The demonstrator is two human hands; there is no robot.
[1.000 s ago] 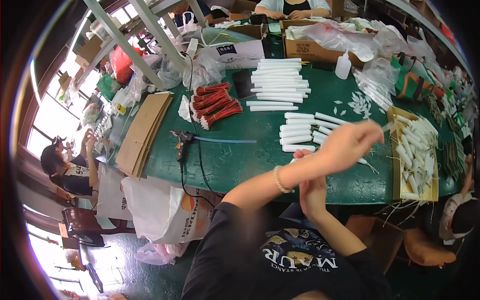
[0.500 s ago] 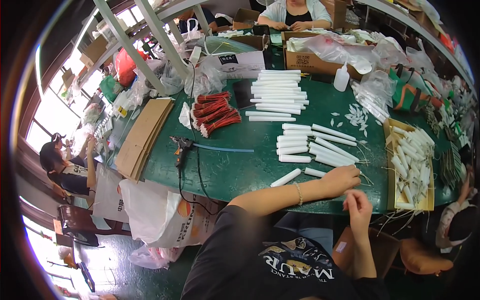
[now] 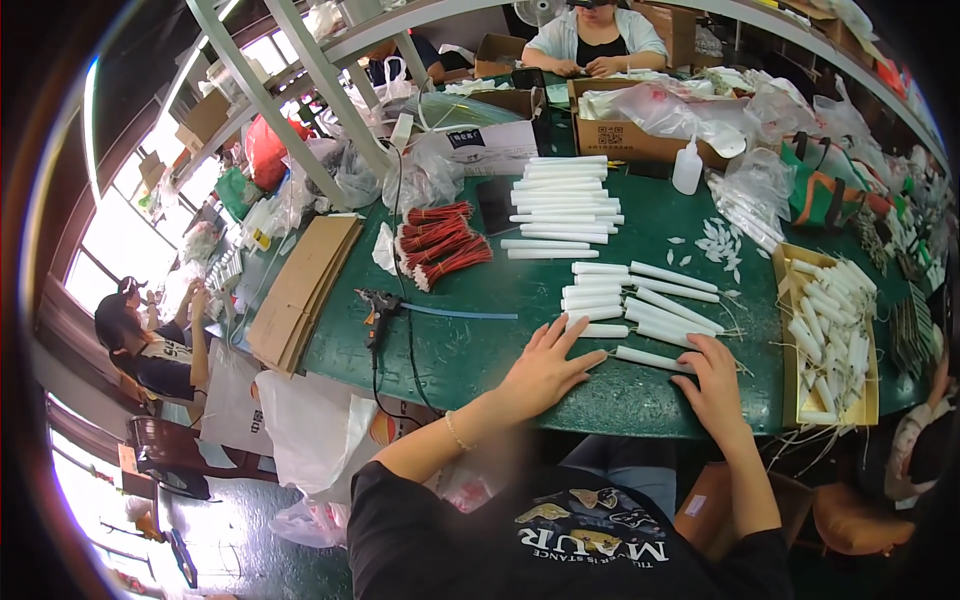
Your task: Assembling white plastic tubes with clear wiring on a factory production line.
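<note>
My left hand point(image 3: 545, 372) lies at the table's front edge, fingers spread, over the spot beside the stacked short white tubes point(image 3: 593, 300). The white tube formerly at that spot is mostly hidden under it. My right hand point(image 3: 716, 378) rests with fingers apart at the right end of a single slim white tube point(image 3: 650, 358), its fingertips touching or just over it. Between the hands the tube lies flat. Behind it, longer white tubes point(image 3: 675, 310) with thin wires at their right ends lie against the short ones.
Rows of white tubes point(image 3: 562, 210), red wire bundles point(image 3: 440, 247) and a glue gun point(image 3: 378, 312) with its cord lie on the green table. A yellow box point(image 3: 868, 400) of wired white tubes stands right. White pieces point(image 3: 720, 242) and a squeeze bottle point(image 3: 687, 168) lie farther back.
My left hand has swung left from the wired tube ends to the tube at the front. My right hand has moved forward from the table edge onto the slim tube's end, its fingers opening.
</note>
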